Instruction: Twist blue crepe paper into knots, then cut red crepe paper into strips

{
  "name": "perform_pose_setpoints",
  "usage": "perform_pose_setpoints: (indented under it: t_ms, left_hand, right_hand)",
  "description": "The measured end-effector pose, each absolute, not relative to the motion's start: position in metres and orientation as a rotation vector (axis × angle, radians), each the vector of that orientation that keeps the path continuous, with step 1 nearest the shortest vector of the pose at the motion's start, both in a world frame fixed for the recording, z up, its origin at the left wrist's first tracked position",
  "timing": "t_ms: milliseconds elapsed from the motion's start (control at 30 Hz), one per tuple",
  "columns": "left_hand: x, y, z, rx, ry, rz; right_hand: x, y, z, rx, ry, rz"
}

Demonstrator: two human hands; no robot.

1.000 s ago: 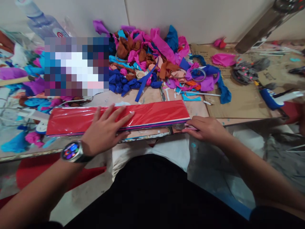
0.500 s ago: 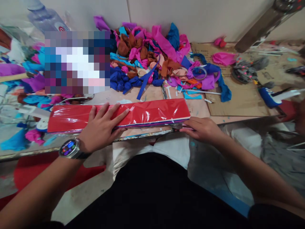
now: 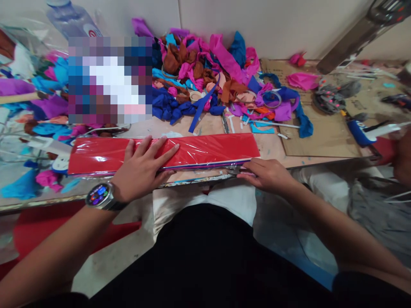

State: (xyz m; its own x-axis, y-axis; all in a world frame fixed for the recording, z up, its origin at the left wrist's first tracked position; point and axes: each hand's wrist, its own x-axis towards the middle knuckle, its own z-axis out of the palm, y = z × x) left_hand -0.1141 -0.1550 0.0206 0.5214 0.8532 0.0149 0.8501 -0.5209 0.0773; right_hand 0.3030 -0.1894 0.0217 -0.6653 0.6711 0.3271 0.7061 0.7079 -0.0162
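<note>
A long flat pack of crepe paper (image 3: pixel 205 147) in clear plastic lies along the near edge of the table. Red is on top, with white, blue and purple layers showing at its near side. My left hand (image 3: pixel 144 167) lies flat on the pack with spread fingers, a watch on its wrist. At the pack's near right edge, my right hand (image 3: pixel 265 173) is closed in a pinch. A small grey, blade-like tool (image 3: pixel 233 170) sticks out from its fingertips against the plastic wrap; my fingers hide most of it.
A heap of coloured crepe scraps (image 3: pixel 195 72) lies behind the pack. On the right are flattened cardboard (image 3: pixel 321 139), a pincushion (image 3: pixel 329 96) and a blue-and-white glue gun (image 3: pixel 364 131). A bottle (image 3: pixel 72 21) stands at back left. Part of the view is pixelated.
My right hand has slid a little to the left along the pack's near edge. My left hand stays flat on the pack. The view has shifted slightly.
</note>
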Motion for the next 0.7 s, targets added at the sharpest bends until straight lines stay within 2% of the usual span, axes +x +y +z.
perform_pose_setpoints:
  t_ms: [700]
  left_hand:
    - [-0.1146, -0.1548, 0.0200, 2.665, 1.495, 0.114]
  right_hand:
    - [0.2976, -0.1908, 0.0152, -1.103, -2.571, -0.167]
